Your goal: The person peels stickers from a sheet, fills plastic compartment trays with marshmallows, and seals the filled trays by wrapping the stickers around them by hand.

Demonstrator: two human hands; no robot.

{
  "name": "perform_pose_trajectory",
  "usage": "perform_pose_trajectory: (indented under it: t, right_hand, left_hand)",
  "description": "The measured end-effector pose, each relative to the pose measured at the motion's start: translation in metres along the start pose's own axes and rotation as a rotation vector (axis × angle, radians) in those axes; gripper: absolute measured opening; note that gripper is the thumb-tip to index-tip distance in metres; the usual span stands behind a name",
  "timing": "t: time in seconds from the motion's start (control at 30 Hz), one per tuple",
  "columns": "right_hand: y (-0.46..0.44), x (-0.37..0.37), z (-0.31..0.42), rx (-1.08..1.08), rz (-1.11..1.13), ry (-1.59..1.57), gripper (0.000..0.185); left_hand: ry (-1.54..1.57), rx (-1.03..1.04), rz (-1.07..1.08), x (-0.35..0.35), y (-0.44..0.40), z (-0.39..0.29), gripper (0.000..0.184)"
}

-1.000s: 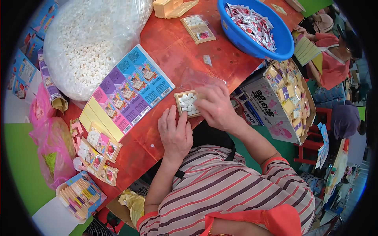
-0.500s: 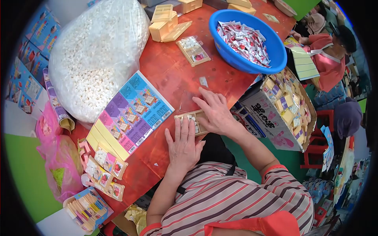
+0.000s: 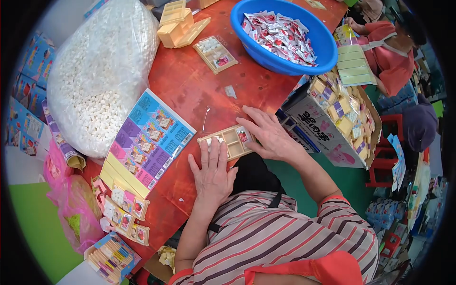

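A beige compartment tray (image 3: 232, 142) lies near the table's front edge. White pieces show in its left part, its middle compartments look empty, and a packet with a strawberry picture (image 3: 244, 136) sits at the right end. My left hand (image 3: 212, 168) rests flat over the left part, fingers stretched and covering some of the white pieces. My right hand (image 3: 271, 135) touches the tray's right end with its fingers spread. Just behind the tray, a thin white stick-like item (image 3: 206, 119) lies on the red table (image 3: 183, 107). Left of my hands lies a colourful printed sheet (image 3: 151, 137).
A big clear bag of white pieces (image 3: 102, 80) stands at the back left. A blue basin of packets (image 3: 237, 40) is at the back right, a carton (image 3: 316, 128) beyond the edge. Filled trays (image 3: 126, 206) lie left. A person (image 3: 394, 57) is at the upper right.
The tray now extends to the right with its empty compartments and strawberry packet uncovered. My right hand has shifted to its right end, while my left hand stays over the white pieces.
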State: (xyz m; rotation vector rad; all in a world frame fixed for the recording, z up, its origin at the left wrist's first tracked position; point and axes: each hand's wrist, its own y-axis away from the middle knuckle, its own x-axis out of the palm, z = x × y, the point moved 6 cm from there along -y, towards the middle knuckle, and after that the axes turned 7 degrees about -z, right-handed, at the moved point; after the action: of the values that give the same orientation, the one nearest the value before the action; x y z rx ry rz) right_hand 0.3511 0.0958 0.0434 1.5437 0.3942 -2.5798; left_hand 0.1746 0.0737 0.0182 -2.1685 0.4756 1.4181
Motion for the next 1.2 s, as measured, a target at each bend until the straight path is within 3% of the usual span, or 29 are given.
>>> perform_pose_trajectory:
  t: [0.5, 0.67, 0.9, 1.1, 1.2]
  right_hand:
    - [-0.008, 0.005, 0.005, -0.002, -0.097, 0.074, 0.07]
    - [-0.011, 0.006, 0.002, 0.024, -0.143, 0.033, 0.067]
    - [-0.014, 0.005, -0.004, 0.023, -0.216, -0.089, 0.065]
    - [-0.012, -0.007, 0.013, -0.15, -0.191, -0.213, 0.068]
    - [-0.01, -0.002, 0.02, -0.235, -0.048, -0.198, 0.072]
  left_hand:
    - [0.072, 0.069, -0.008, -0.002, -0.009, 0.003, 0.074]
    - [0.119, 0.044, -0.18, -0.014, 0.011, 0.008, 0.061]
    - [0.087, 0.001, -0.136, -0.008, 0.016, 0.009, 0.053]
    - [0.207, -0.066, -0.208, -0.014, 0.016, 0.016, 0.046]
    - [0.358, -0.168, -0.365, -0.021, 0.02, 0.03, 0.043]
